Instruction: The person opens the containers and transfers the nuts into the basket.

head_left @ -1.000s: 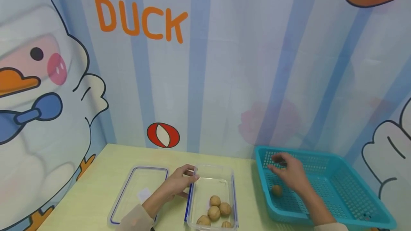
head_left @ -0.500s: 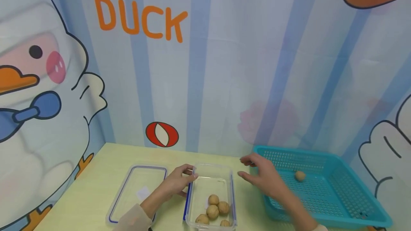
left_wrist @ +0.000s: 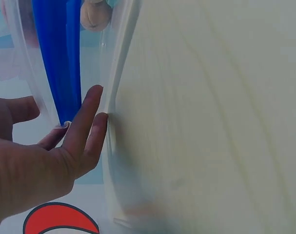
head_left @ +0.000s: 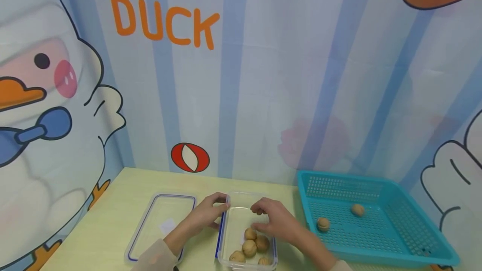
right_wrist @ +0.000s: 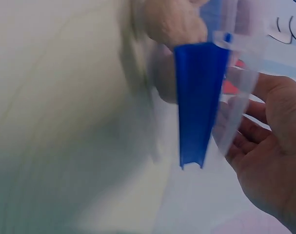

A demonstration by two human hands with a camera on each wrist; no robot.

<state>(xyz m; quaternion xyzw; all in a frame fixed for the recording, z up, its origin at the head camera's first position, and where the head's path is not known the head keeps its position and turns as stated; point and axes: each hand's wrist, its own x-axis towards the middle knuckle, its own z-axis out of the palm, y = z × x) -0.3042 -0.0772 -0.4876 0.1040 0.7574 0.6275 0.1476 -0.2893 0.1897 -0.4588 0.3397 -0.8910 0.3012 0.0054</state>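
A clear plastic box [head_left: 237, 221] with blue side flaps stands at the front middle of the table, several walnuts [head_left: 249, 248] in its near half. My left hand [head_left: 206, 212] holds the box's left rim near the far corner; in the left wrist view its fingers lie along the outer wall beside the blue flap [left_wrist: 62, 53]. Above the box's right side is my right hand [head_left: 276, 218], thumb and fingers apart, nothing visible between them. Its thumb is close to the walnuts. The right wrist view, partly blurred, shows that hand [right_wrist: 279, 151] behind the clear wall.
A turquoise basket [head_left: 395, 233] on the right contains two walnuts [head_left: 323, 224], lying apart. Left of the box lies a clear lid [head_left: 169, 212] with a blue seal. A patterned curtain [head_left: 260, 95] hangs behind the table.
My right hand has moved left from the basket to above the box. One walnut in the basket has rolled slightly right. My left hand stays at the rim.
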